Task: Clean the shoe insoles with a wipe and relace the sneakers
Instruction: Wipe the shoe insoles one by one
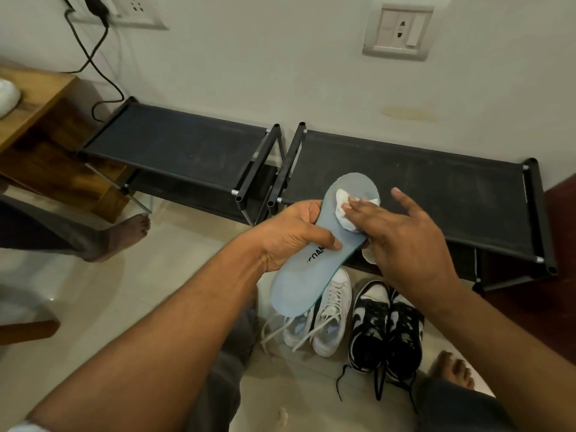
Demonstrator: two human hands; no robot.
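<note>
While the light-blue insole (314,269) is held in the air above the sneakers, tilted with its toe end up toward the shoe racks and its heel end low and nearer the person, the left hand (293,235) grips it about the middle. The thumb lies across the top face, touching the black printed lettering, and the fingers curl round the far edge. A crumpled white wipe (343,213) lies on the insole's upper half. The right hand (405,241) presses it down with straight fingers laid flat, one finger on the far side spread apart from the rest and lifted clear; its thumb is hidden. Below the insole, on the pale tiled floor (156,291), stands a pair of white sneakers (332,316) with loose laces trailing out. Just beside them to the right is a pair of black-and-white sneakers (385,335) with black laces undone. Behind the hands, two low black shoe racks (436,188) stand side by side against the wall (249,57), which bears a socket plate (399,29). At the left a wooden table (34,98) stands under a black cable (93,57) that hangs from a plug. A bare foot (124,235) rests on the floor near the left rack.
</note>
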